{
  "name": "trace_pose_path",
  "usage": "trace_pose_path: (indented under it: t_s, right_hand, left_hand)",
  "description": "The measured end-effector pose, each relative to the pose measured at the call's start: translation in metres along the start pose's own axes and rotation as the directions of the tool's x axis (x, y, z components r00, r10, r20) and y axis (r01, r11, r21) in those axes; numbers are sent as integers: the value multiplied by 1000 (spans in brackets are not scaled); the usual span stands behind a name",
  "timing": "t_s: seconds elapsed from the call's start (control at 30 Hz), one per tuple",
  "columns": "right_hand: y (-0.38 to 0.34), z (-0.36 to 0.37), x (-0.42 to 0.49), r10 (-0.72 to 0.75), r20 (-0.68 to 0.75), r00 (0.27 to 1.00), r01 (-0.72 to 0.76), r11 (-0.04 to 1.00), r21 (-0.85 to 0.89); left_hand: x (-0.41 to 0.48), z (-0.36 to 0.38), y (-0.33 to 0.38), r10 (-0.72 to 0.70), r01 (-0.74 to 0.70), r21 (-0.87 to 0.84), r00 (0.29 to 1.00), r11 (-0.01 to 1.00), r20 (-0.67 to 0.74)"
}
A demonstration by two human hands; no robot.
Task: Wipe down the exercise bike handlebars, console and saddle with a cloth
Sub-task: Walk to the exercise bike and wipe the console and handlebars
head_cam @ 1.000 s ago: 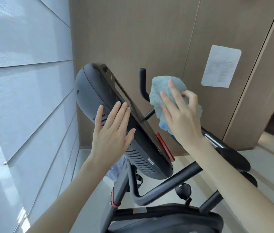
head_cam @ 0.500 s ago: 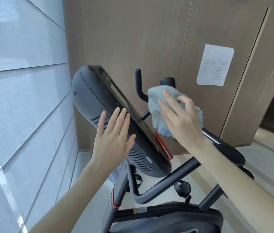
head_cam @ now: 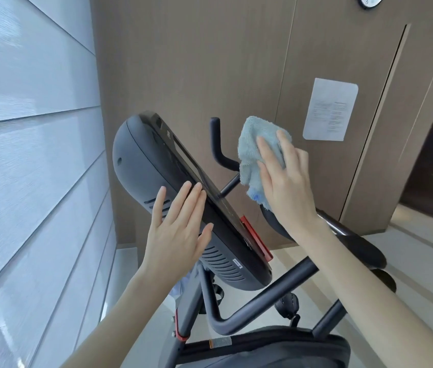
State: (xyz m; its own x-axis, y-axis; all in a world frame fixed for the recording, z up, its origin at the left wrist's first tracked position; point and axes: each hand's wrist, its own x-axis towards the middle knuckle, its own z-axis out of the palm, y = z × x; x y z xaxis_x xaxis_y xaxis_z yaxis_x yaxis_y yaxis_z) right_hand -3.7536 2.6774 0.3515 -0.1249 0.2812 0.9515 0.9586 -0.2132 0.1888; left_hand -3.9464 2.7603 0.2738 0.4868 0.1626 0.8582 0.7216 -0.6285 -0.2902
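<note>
Left hand [head_cam: 175,235]: laid flat against the grey back shell of the console [head_cam: 154,168], over the upper vent slots. Fingers [head_cam: 183,200] straight and close together, tips reaching the dark front edge of the console; thumb spread to the side, touching the shell lower down. Holds nothing.

Right hand [head_cam: 287,187]: raised beyond the screen side of the console, back of the hand toward the camera. Fingers [head_cam: 268,152] nearly straight, slightly spread, pressed on the light blue cloth [head_cam: 249,152]. Thumb hidden behind the cloth. Cannot tell whether pinched from beneath or only pressed.

Cloth: bunched, upper corner standing above the fingertips, lower edge hanging loose beside the palm, with a darker blue patch there. Located just right of the black upturned handlebar [head_cam: 216,142], clear of the console face. Cannot tell what lies under it.

Console: tilted, top leaning left, red strip [head_cam: 256,237] along the lower front edge. Mounted on dark frame tubing [head_cam: 263,304] curving beneath. Dark grey padded surface [head_cam: 263,351] at the bottom edge of the view.

Surroundings: pale panelled wall [head_cam: 24,155] at left; brown wood-look wall [head_cam: 196,62] behind, with a printed sheet of paper [head_cam: 329,112] stuck on it; part of a round clock [head_cam: 370,1] at the top edge.
</note>
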Motion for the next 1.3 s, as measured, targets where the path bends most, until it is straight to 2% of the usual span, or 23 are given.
trace_pose_path:
  t_s: [0.17, 0.33, 0.43, 0.6, 0.73, 0.93, 1.17, 1.3]
  right_hand:
    - [4, -7, 20, -18, 61, 998, 18, 1000, -8]
    - [8, 0, 62, 69, 257, 964, -81, 996, 37]
    - [6, 1, 47, 76, 206, 976, -104, 986, 129]
    - [-8, 3, 8, 169, 106, 980, -176, 983, 59]
    - [-14, 2, -28, 232, 152, 961, -235, 972, 4]
    - [-13, -4, -69, 197, 221, 955, -184, 980, -78]
    - [-10, 3, 1, 220, 144, 965, -238, 963, 127]
    - [-7, 6, 20, 220, 150, 964, -247, 949, 194]
  left_hand:
    - [-1, 3, -1, -5, 4, -25, 1000, 1000, -10]
    - [-1, 5, 2, -18, 18, -33, 1000, 999, -8]
    - [0, 5, 3, -31, 31, -34, 999, 999, -4]
    - [0, 4, 6, -53, 54, -49, 998, 997, 17]
    - [0, 5, 8, -63, 64, -62, 998, 996, 10]
    - [0, 5, 10, -68, 68, -76, 998, 995, -3]
    - [0, 4, 10, -60, 60, -62, 998, 996, -3]
    - [0, 4, 8, -48, 48, -53, 999, 997, -2]
